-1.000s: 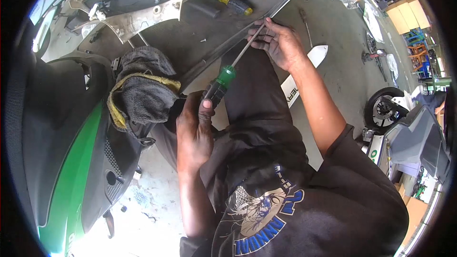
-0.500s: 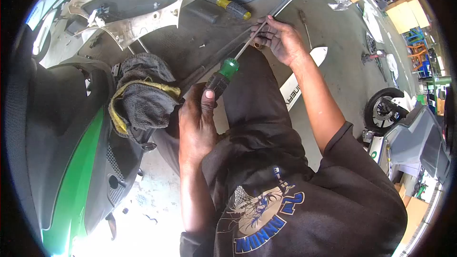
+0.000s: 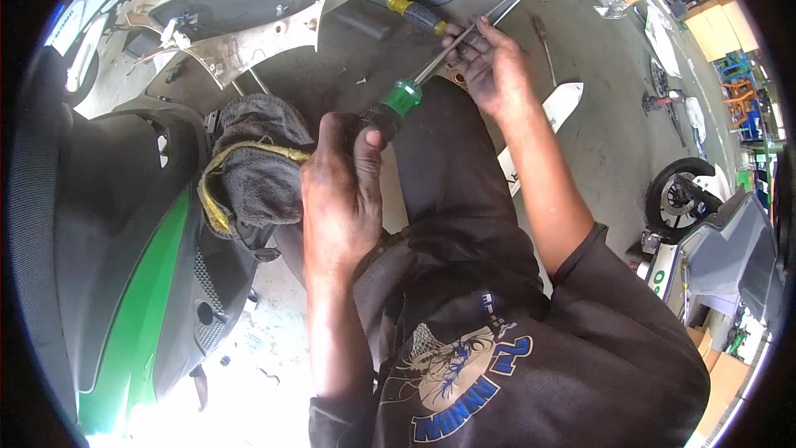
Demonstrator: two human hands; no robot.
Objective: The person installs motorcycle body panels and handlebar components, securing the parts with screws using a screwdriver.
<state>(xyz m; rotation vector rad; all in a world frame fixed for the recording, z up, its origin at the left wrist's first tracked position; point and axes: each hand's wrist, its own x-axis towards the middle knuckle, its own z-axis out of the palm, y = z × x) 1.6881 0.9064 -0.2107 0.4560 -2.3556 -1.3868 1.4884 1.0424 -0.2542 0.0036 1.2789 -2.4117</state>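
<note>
My left hand is wrapped round the black and green handle of a screwdriver, thumb along its side. The screwdriver's metal shaft slants up and right to my right hand. There, with the palm turned up, the darkened fingers and thumb close round the far end of the shaft. Whether a small part sits at the tip cannot be made out. A dark grey cloth with a yellow edge hangs left of my left hand. Just beyond my right fingertips lies a yellow and black screwdriver.
A black and green scooter body stands close on the left. White body panels lie ahead. Another long thin tool and a white pointed strip are on the floor at right, with a wheel farther off.
The handle and my left hand have shifted slightly up, the left hand turning a little. My right hand has opened out somewhat at the shaft's end. The whole view has shifted slightly.
</note>
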